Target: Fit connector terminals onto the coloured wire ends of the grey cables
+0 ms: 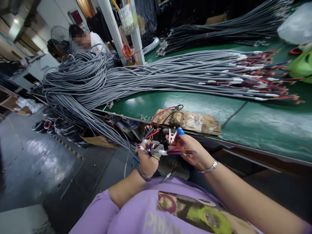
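"While the left hand [148, 163] closes around cable ends [161, 152], what does the right hand [192, 148] do?"

"Its grip pinches a pink clip [172, 136], just right of them, by the desk's [261, 127] near edge."

"Any risk?"

"If the left grip loosened, ends could slip out; splayed wires [181, 151] might snag on the clip. Beyond sits a board [198, 122]; grey cables [157, 74] lie farther."

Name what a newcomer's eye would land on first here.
Probably the mass of grey cables sweeping across the green bench, coiled at image left and fanning into bare coloured wires at image right. Next, low in the centre, the left hand gripping a cluster of cable ends, and beside it a pink clip at the fingertips of the right hand, its thumb capped in bright blue.
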Demonstrator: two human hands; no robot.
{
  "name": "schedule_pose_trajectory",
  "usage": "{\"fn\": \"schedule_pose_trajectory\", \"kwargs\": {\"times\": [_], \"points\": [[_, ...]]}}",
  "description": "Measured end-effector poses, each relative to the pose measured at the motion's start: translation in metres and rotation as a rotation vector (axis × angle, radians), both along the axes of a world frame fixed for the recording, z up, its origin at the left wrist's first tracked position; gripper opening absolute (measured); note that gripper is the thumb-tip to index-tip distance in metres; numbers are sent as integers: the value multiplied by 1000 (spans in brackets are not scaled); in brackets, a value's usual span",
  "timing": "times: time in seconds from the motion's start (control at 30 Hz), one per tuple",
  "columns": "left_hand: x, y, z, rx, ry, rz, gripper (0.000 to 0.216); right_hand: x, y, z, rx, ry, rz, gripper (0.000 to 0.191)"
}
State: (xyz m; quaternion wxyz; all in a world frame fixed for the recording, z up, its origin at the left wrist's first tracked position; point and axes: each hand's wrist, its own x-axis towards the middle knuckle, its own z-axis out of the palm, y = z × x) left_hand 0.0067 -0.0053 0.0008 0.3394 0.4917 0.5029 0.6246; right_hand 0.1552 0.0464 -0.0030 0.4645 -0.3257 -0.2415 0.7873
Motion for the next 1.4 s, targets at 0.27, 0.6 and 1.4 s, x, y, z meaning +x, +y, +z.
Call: {"fn": "schedule_pose_trajectory", "kwargs": {"times": [0.27,0.6,1.4], "points": [[2,-2,-2,127,369,-19,6,-9,5,-8,-117,136,-33,30],[3,-5,-2,195,429,-75,7,-14,4,-3,-87,143,-82,33],[-19,-4,0,-201,-285,-63,37,31,-13,-27,-93,-26,-41,22]]}}
